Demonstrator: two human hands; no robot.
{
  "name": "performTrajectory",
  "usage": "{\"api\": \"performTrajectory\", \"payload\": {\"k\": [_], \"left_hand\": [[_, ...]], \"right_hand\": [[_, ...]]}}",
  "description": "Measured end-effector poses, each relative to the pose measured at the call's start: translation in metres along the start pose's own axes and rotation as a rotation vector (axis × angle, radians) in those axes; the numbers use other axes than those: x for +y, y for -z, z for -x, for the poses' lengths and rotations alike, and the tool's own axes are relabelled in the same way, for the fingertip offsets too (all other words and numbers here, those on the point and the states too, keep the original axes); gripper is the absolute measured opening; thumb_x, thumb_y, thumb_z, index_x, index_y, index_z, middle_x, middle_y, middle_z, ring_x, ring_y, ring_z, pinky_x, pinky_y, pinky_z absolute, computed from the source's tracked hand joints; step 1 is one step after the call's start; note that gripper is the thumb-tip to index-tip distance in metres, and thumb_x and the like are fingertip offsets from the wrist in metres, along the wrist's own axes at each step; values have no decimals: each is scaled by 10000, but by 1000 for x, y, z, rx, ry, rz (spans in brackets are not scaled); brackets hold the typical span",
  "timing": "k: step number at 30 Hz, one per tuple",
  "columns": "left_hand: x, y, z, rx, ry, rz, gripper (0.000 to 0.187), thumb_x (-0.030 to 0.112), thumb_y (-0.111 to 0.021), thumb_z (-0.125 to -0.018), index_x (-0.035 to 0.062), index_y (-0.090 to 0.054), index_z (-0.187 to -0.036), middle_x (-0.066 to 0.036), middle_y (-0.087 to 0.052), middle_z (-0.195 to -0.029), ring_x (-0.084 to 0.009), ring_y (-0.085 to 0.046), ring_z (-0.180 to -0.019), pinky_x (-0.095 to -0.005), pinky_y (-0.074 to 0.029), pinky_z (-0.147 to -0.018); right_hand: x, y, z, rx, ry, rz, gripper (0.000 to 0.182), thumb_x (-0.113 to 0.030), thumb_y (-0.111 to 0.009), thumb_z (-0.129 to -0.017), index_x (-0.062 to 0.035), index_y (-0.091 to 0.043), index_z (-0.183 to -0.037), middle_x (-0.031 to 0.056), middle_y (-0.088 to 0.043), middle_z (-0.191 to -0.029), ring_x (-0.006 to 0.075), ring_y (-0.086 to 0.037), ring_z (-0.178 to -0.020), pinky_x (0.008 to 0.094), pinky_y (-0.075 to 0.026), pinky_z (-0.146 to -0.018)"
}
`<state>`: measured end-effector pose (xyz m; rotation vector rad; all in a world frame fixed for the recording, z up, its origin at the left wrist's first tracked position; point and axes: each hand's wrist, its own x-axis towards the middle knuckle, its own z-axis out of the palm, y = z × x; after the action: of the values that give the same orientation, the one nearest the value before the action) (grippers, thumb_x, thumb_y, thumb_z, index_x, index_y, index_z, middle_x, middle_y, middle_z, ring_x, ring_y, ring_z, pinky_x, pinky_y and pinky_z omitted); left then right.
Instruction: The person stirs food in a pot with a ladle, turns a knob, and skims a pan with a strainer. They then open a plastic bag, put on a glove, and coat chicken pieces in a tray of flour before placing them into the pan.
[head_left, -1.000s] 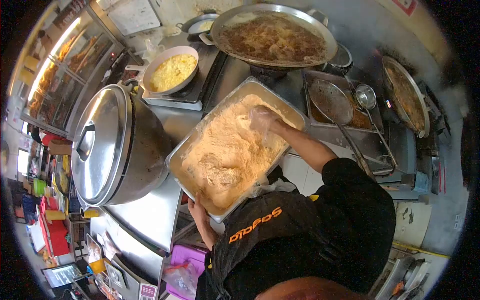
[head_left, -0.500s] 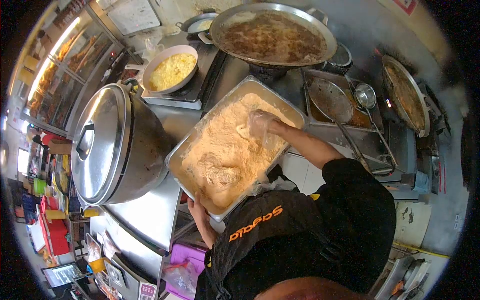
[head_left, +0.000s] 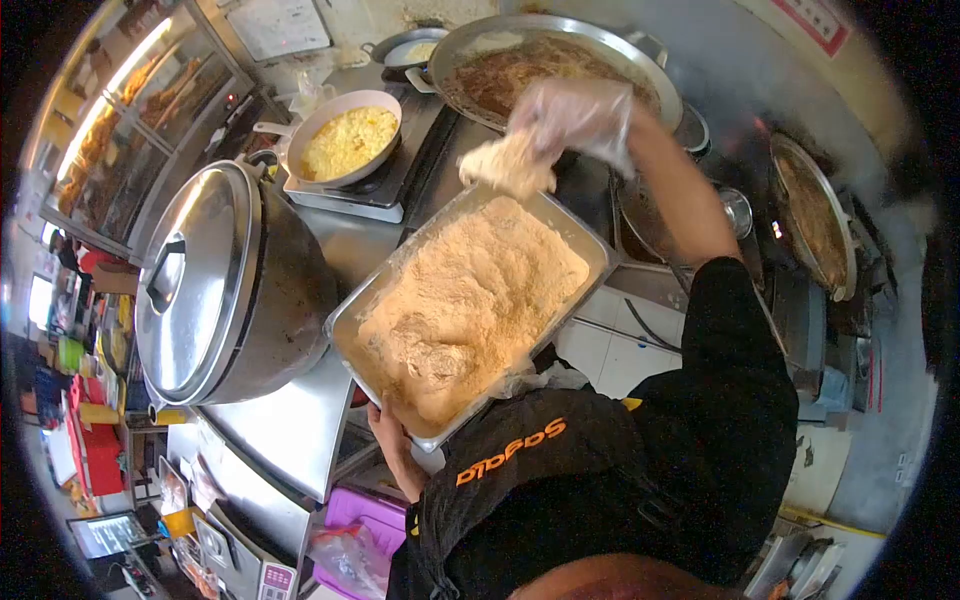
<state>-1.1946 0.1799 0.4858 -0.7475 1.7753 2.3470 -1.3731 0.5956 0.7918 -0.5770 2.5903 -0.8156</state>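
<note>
A metal tray full of orange-tinted flour is tilted across the middle, with a coated lump lying in its lower part. My left hand grips the tray's lower left edge. Above the tray's far edge, my right hand, in a clear plastic glove, holds a flour-coated piece. Behind that hand is a wide wok of bubbling dark oil, partly hidden by the glove.
A large lidded pot stands left of the tray. Beyond it a pan of yellow food rests on a small stove. At the right are another wok and a ladle. A purple crate sits below.
My right hand has risen out of the flour and moved up toward the oil wok, now with a coated piece in it. My left hand stays on the tray.
</note>
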Motion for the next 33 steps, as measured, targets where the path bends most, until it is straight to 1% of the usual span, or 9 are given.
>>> {"api": "performTrajectory", "payload": {"k": [1,3,6,9,13,22,29,31,33], "left_hand": [[1,-2,2,-10,-25,27,239,119,-528,-842,6,-496,-1050,-85,-582,-963,-158,-569,-813,-269,-460,-679],[-3,-2,0,-9,-39,43,252,120,-524,-845,0,-494,-1064,-93,-579,-976,-166,-567,-826,-276,-458,-697],[-8,3,-5,23,-15,-5,254,119,-516,-850,-8,-495,-1070,-105,-576,-993,-185,-565,-851,-292,-454,-728],[-8,0,-4,25,-20,89,254,121,-528,-847,-7,-498,-1063,-107,-576,-996,-191,-564,-862,-293,-454,-735],[6,-10,3,81,18,26,298,135,-555,-837,-20,-489,-1084,-110,-576,-999,-186,-568,-849,-281,-459,-716],[-13,0,-5,144,35,-15,309,156,-562,-833,-23,-491,-1074,-110,-581,-967,-189,-566,-832,-297,-460,-708],[1,-10,2,106,-3,-14,318,165,-561,-832,-32,-492,-1071,-114,-577,-961,-192,-563,-825,-296,-461,-694],[14,-13,4,100,89,-123,325,187,-580,-825,-37,-508,-1049,-111,-580,-953,-176,-562,-807,-280,-457,-671],[4,-8,0,99,19,-55,333,199,-597,-815,-35,-524,-1040,-107,-582,-966,-159,-556,-806,-273,-446,-677]], "right_hand": [[-3,16,5,103,-27,128,236,-124,-685,-611,-2,-640,-807,90,-611,-782,159,-562,-695,296,-462,-637],[29,51,-2,202,78,71,225,-132,-673,-644,20,-636,-805,80,-596,-692,153,-551,-632,304,-462,-598],[79,97,-25,186,-137,100,231,-182,-664,-684,37,-630,-747,82,-582,-626,157,-539,-557,315,-459,-533],[100,105,-48,230,-400,664,256,-219,-650,-713,34,-624,-685,89,-581,-602,166,-534,-507,324,-452,-479],[225,126,-107,222,-547,682,267,-308,-629,-668,-60,-667,-758,106,-637,-716,239,-592,-585,359,-477,-551],[311,128,-140,319,-738,438,239,-268,-587,-698,-71,-661,-811,115,-639,-789,239,-606,-666,386,-487,-607],[312,135,-127,553,-635,153,229,-237,-555,-721,-79,-656,-852,123,-641,-845,239,-617,-729,406,-494,-650],[246,106,-110,598,-417,221,214,-208,-563,-725,-61,-649,-854,108,-639,-835,219,-611,-711,380,-498,-634],[167,51,-85,487,-205,131,200,-180,-571,-730,-43,-643,-856,93,-638,-825,200,-605,-693,354,-501,-617]]}}
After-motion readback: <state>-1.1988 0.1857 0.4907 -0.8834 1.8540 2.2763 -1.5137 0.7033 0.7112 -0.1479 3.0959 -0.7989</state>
